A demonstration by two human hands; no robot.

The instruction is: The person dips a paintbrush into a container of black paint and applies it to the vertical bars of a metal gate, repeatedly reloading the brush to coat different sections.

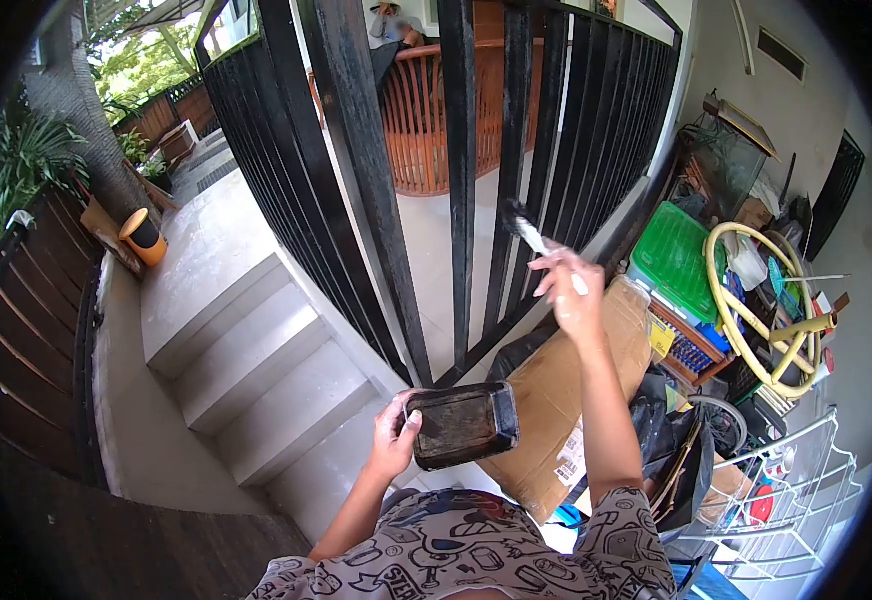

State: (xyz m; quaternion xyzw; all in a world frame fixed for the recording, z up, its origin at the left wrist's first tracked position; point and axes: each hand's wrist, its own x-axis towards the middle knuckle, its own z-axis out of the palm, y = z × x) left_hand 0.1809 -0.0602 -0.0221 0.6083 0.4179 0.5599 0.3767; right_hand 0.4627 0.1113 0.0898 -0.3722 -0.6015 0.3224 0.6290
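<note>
My right hand is closed around the white handle of a paintbrush, raised in front of the fence. The brush's dark bristles overlap one of the black fence bars in this view. Lower down, my left hand grips the left edge of a black rectangular tray, thumb over the rim. Dark residue coats the inside of the tray, which is held in front of my body. Whitish smears show on the fingers of both hands.
Concrete steps descend on the left beside a wall. A flattened cardboard box lies below my right arm. To the right are a green-lidded bin, a coiled yellow hose and a white drying rack. Behind the fence, a person is near an orange-brown slatted railing.
</note>
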